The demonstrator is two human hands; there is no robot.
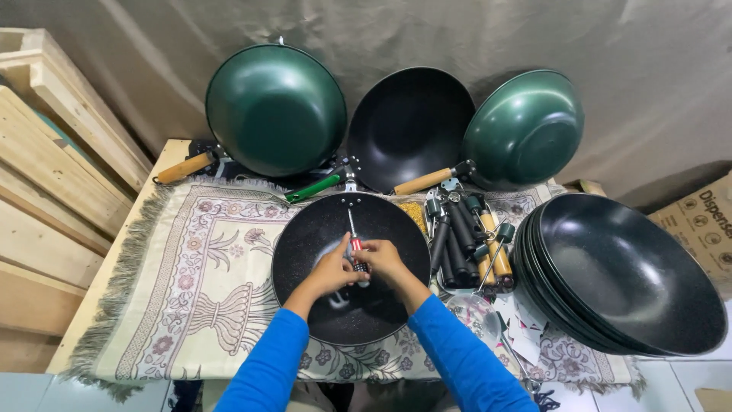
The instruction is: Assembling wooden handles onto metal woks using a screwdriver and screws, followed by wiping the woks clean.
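Gripping a red-handled screwdriver (354, 248), both the left hand (332, 268) and right hand (381, 259) close on it over the black pan (305, 252) on the patterned cloth (198, 282) | tool likely light, stiff; best held at its ribbed handle | pan likely heavy, otherwise empty | tray (469, 248) right holds loose handles | bare black pans (633, 275) nest in a stack.

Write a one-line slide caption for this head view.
Both hands, left hand and right hand, hold a screwdriver over a black wok on a patterned rug.
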